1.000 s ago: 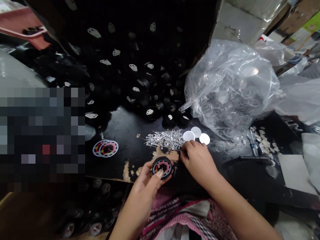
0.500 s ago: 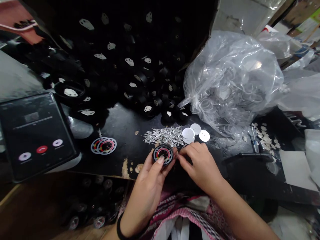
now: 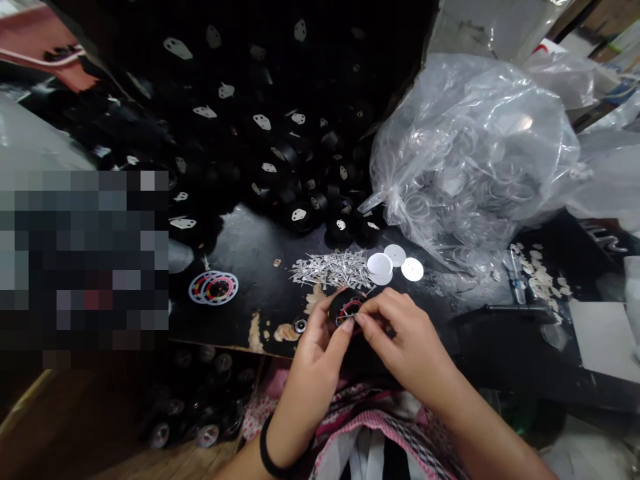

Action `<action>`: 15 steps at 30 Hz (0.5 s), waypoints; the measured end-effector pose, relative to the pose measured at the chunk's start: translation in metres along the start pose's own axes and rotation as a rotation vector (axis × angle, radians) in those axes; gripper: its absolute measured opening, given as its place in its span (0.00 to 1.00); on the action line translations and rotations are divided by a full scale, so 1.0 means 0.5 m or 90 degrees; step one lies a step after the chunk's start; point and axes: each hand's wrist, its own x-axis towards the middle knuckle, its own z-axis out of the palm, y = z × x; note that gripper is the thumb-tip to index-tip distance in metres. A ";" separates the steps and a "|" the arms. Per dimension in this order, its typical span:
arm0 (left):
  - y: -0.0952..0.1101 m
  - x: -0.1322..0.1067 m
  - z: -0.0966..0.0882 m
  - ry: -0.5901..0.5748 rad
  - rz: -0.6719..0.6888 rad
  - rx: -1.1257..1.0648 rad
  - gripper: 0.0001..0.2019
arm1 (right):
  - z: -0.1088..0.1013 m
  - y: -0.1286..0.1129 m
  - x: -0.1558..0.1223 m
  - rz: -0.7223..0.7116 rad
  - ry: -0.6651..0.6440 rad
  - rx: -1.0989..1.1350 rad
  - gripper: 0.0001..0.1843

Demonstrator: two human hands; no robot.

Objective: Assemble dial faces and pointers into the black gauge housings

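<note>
My left hand [image 3: 320,340] is closed around a round black dial gauge [image 3: 342,301], thumb at its near rim, the red-marked face turned up. Over that face, my right hand [image 3: 395,327] pinches a thin pale pointer needle [image 3: 345,316] between thumb and forefinger; the fingertips partly cover the dial. Just beyond the hands lies a heap of silvery needles [image 3: 330,269]. Several plain white discs [image 3: 413,269] are beside that heap. Further left, overlapping printed dial faces [image 3: 220,289] lie flat on the black table.
A clear plastic bag [image 3: 465,167] of transparent rings fills the back right. Black gauge cases [image 3: 300,215] are piled at the back. A small round metal-rimmed part [image 3: 300,325] sits left of my hands. Finished-looking gauges [image 3: 207,435] lie below the table edge [image 3: 210,345].
My left hand has shifted right and tilted the gauge. My right hand's pinched fingertips have come from beside the gauge to over its face. The small round part at left is now uncovered.
</note>
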 end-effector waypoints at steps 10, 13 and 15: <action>0.027 -0.008 -0.007 0.010 0.065 0.127 0.12 | -0.001 -0.004 -0.012 0.058 -0.015 0.100 0.08; 0.032 -0.010 -0.011 0.014 0.119 0.193 0.09 | 0.004 -0.007 -0.018 0.056 -0.017 0.108 0.10; 0.033 -0.011 -0.016 0.017 0.144 0.229 0.08 | 0.011 -0.011 -0.018 0.057 -0.014 0.115 0.11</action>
